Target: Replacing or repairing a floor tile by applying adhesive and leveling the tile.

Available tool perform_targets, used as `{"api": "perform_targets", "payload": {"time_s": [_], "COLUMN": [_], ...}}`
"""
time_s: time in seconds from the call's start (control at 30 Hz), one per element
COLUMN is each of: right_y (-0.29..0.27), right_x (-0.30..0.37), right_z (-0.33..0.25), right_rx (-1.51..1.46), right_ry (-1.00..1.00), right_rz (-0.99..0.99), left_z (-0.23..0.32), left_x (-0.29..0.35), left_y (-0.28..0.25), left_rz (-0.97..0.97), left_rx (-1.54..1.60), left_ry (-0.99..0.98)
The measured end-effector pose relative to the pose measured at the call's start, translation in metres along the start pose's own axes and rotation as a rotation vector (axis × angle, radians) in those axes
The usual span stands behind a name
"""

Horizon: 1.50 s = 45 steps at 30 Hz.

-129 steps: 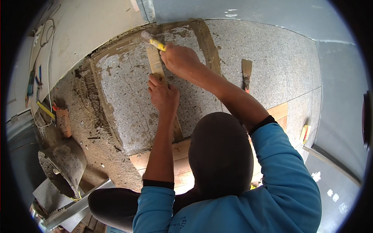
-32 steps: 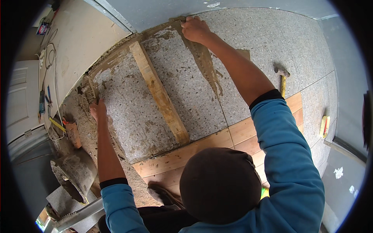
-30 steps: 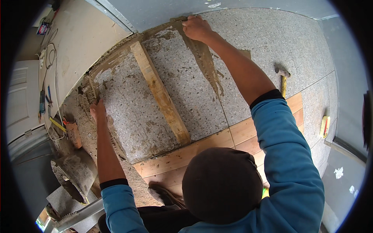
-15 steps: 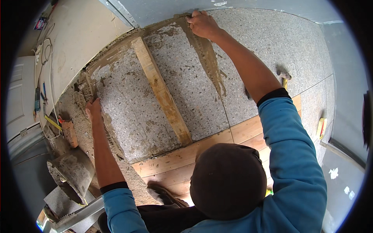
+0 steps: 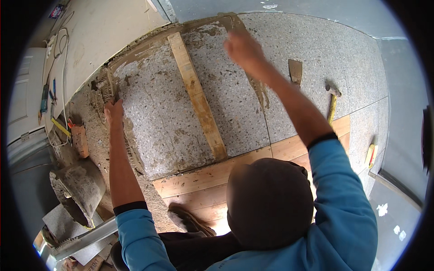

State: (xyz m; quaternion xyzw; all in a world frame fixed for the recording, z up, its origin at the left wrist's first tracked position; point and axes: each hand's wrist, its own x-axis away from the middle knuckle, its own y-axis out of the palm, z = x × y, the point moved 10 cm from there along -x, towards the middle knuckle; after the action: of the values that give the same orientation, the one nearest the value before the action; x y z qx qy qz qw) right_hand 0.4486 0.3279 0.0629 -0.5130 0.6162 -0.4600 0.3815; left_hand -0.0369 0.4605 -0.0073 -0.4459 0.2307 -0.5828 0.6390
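Observation:
A speckled terrazzo slab [image 5: 158,122] lies in front of me, wet mortar [image 5: 149,49] smeared along its far and left edges. At the slab's left edge my left hand [image 5: 114,112] is closed round a thin strip-like piece, mostly hidden by the fingers. Over the mortar-streaked joint on the far side hangs my right hand [image 5: 244,49], smeared by motion. Its fingers look curled, but whether they hold anything does not show. Between my hands a wooden batten [image 5: 195,95] rests across the slab, apart from both.
Right of my right forearm lie a scraper [image 5: 295,70] and a hammer [image 5: 332,101]. Wooden planks [image 5: 194,184] border the slab's near side. A mortar-crusted bucket [image 5: 86,185] lies tipped at left, near a brick [image 5: 80,141]. A grey wall [image 5: 316,20] bounds the far side.
My right hand has pulled back from the slab's far edge towards me. The scraper, earlier mostly behind my forearm, now shows. My left hand stays at the left edge; the view has shifted slightly.

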Motion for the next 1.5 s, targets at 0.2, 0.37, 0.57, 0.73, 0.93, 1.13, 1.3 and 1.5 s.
{"api": "perform_targets", "payload": {"time_s": [0.2,0.37,0.57,0.73,0.93,1.13,1.3,1.5], "right_y": [0.067,0.076,0.066,0.064,0.023,-0.033,-0.051,-0.035], "right_x": [0.115,0.109,0.104,0.095,0.109,0.198,0.306,0.382], "right_z": [-0.112,-0.115,-0.096,-0.085,-0.048,0.183,0.294,0.366], "right_rx": [-0.307,-0.284,-0.357,-0.499,-0.516,-0.007,0.358,0.168], "right_ry": [0.008,0.063,0.201,0.292,0.321,0.765,0.905,0.993], "right_rz": [-0.435,-0.311,-0.119,-0.105,-0.021,0.08,0.076,0.066], "left_z": [-0.016,-0.012,0.108,0.149,0.154,0.133,0.129,0.136], "left_x": [-0.013,-0.009,0.139,0.23,0.236,0.217,0.199,0.193], "left_y": [0.004,0.007,0.064,0.121,0.13,0.093,0.093,0.1], "left_rz": [-0.008,0.052,-0.228,-0.59,-0.443,-0.244,-0.185,-0.089], "left_rx": [-0.045,-0.061,0.259,-0.036,0.005,-0.066,-0.165,-0.261], "left_ry": [-0.01,0.03,0.663,0.656,0.525,0.678,0.698,0.736]}}
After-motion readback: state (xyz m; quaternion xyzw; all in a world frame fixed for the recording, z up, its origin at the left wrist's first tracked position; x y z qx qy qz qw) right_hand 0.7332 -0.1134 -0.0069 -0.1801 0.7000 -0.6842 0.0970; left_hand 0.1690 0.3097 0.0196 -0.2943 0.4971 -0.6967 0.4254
